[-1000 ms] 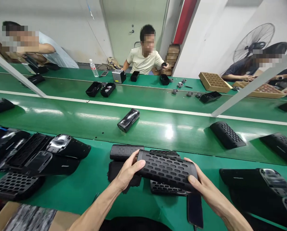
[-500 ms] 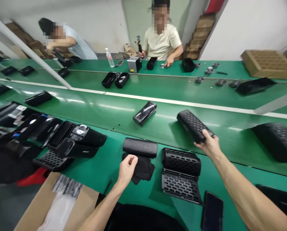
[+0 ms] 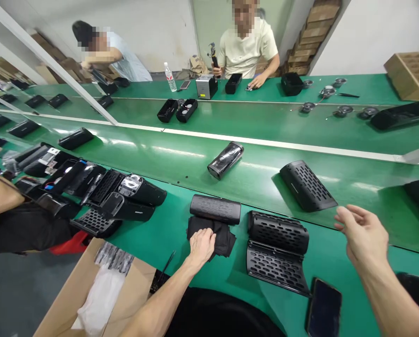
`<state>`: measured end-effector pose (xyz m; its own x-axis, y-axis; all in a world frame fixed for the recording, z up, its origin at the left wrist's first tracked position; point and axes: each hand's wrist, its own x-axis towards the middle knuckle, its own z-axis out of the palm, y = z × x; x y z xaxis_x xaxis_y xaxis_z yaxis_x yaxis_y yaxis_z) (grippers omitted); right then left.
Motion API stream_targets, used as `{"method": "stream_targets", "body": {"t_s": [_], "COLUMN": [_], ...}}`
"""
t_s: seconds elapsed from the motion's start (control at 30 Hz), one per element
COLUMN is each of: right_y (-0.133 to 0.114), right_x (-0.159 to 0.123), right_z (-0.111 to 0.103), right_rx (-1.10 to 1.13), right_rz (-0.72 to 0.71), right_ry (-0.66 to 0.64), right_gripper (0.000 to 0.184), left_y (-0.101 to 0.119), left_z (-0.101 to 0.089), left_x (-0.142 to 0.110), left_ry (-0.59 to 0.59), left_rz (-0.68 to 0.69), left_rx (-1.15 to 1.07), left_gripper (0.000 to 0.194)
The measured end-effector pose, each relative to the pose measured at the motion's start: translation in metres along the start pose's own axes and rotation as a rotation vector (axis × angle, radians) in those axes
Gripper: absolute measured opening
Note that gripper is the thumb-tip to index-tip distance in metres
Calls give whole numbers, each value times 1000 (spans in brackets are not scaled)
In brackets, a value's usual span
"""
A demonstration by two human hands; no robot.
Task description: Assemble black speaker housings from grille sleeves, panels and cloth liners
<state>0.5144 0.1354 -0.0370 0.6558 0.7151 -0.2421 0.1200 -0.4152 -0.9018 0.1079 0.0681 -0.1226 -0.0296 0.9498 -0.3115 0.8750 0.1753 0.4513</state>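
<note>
My left hand [image 3: 201, 244] rests on a folded black cloth [image 3: 224, 238], its bent fingers gripping the top of it. Right behind the cloth lies a black speaker shell [image 3: 214, 208] with a slotted pattern. My right hand [image 3: 367, 234] is empty with its fingers apart, just off the near right corner of a black perforated speaker housing [image 3: 306, 185] on the green belt. Between my hands, two perforated grille panels lie on the bench: a rear grille [image 3: 278, 231] and a front grille [image 3: 278, 267].
A phone [image 3: 324, 306] lies at the near right. An open carton [image 3: 139, 283] holds white bagging at the near left. Several speaker parts [image 3: 132, 206] crowd the left bench. A glossy black housing [image 3: 225, 160] sits on the belt [image 3: 181, 161]. Co-workers sit opposite; another person's arm [image 3: 1, 189] shows left.
My right hand has let go of the perforated speaker housing, left it on the belt and drawn back to the right. My left hand has come down onto the black cloth.
</note>
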Motion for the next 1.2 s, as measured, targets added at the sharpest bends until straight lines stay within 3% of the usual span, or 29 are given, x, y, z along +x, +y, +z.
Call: {"method": "stream_targets", "body": {"t_s": [0.07,0.17,0.27,0.33,0.4,0.5,0.63,0.73,0.97,1.2], "right_y": [0,10,26,35,44,56,76,93,124,141], "right_x": [-54,-138,-194,-208,-205,-181,-138,-113,-86,-86], "right_z": [9,53,105,122,118,81,19,-10,-24,-22], "right_rx": [-60,-90,-116,-155,-213,-337,-536,-649,-740,-695], "right_rz": [-76,-95,-103,-130,-154,-151,-74,3,133,177], "right_ry": [-178,-565,-719,-747,-724,-620,-471,-428,-369,-328], "right_gripper": [46,43,46,34,34,42,48,46,36,31], "left_y": [-3,0,11,21,32,48,62,69,82,83], "left_z": [-8,-18,-23,-24,-22,-17,-2,12,33,45], "left_x": [-12,-30,-42,-48,-52,-54,-46,-32,-10,-11], "left_ry": [-1,18,38,53,56,-7,-148,-224,-380,-393], "left_rz": [79,183,278,359,435,444,226,99,-48,-39], "left_rx": [-13,-50,-102,-167,-246,-340,-382,-363,-336,-388], "left_gripper": [26,32,33,33,30,24,21,22,43,28]}}
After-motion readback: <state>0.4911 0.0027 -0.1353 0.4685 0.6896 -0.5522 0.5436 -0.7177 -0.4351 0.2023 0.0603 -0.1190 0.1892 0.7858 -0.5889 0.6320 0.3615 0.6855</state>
